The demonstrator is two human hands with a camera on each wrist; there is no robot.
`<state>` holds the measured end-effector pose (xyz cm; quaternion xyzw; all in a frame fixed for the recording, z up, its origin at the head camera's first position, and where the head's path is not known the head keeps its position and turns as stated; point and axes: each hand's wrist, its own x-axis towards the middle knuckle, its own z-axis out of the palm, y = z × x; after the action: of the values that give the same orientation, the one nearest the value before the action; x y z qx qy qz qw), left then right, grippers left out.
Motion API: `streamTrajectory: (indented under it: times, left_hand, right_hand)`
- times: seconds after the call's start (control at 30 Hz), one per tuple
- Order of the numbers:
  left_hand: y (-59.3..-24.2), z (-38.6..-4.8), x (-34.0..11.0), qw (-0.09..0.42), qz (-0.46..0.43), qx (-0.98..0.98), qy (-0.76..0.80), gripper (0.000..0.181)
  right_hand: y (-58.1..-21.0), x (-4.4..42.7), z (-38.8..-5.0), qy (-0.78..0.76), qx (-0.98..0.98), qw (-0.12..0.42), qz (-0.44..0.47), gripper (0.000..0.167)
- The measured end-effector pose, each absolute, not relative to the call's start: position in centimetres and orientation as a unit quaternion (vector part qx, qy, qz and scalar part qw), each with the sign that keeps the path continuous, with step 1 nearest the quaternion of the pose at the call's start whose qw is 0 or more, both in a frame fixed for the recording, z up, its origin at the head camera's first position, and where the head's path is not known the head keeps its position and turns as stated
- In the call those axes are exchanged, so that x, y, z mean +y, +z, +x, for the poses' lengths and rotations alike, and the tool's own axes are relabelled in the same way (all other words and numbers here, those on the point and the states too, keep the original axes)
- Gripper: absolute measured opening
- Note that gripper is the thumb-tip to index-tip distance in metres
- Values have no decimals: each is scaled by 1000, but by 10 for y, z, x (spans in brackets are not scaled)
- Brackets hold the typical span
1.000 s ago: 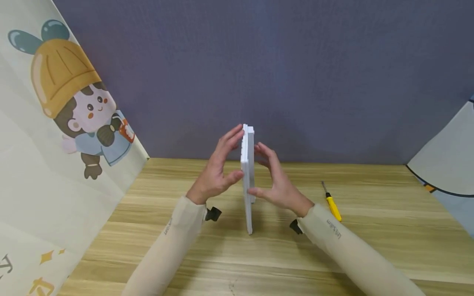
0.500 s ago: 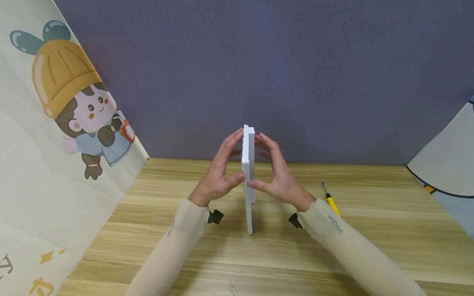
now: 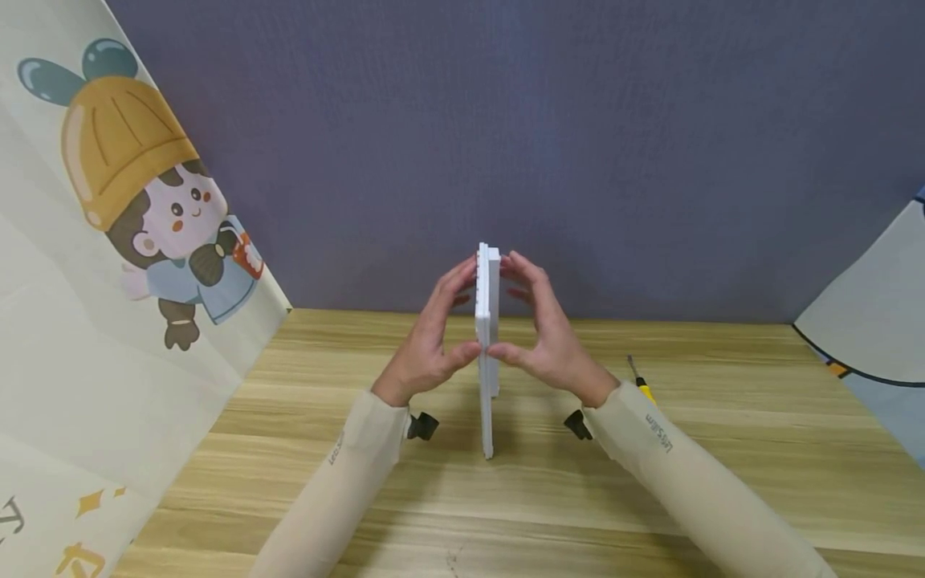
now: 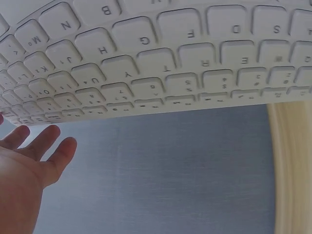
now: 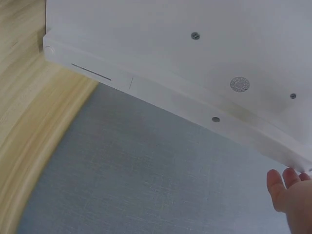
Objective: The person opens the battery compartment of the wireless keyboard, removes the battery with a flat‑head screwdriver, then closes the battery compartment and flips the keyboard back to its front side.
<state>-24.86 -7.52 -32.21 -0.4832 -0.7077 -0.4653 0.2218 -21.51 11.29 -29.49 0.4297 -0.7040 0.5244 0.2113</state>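
Note:
A white keyboard [image 3: 484, 321] stands upright on one short end on the wooden table, seen nearly edge-on in the head view. My left hand [image 3: 428, 341] is on its key side, thumb tip at the near long edge and index fingertip near the top. In the left wrist view, the keys [image 4: 146, 53] face the camera, with several relaxed, spread fingers [image 4: 61, 153] beside the far edge. My right hand [image 3: 560, 345] curves loosely along the back, its thumb touching the near edge. The right wrist view shows the plain back [image 5: 161, 29], with fingertips at the thicker edge.
A screwdriver with a yellow handle [image 3: 645, 392] lies on the wooden table [image 3: 759, 449], partly behind the right sleeve. A dark blue-grey panel [image 3: 614, 160] rises behind the table. A pale sheet with a cartoon figure [image 3: 173, 201] hangs on the left.
Both hands have drawn closer together around the keyboard, the right hand rising along it until the thumbs are level. The keyboard's top has shifted slightly right while its lower end has stayed put.

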Motion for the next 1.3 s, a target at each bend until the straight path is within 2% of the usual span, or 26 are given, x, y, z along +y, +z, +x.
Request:
streamTrajectory:
  times: [0.83, 1.07, 1.3]
  left_hand:
    - [-348, -248, -63, 123, -457, -756, -453, 101]
    - [-360, -246, -58, 42, -437, -786, -436, 108]
    - [-375, -244, -52, -23, -410, -821, -396, 115]
  right_hand:
    - [-279, 135, -224, 500, -706, 249, 435, 101]
    - [-259, 156, -206, 470, -736, 229, 431, 98]
    - [-265, 194, -209, 443, -758, 195, 438, 80]
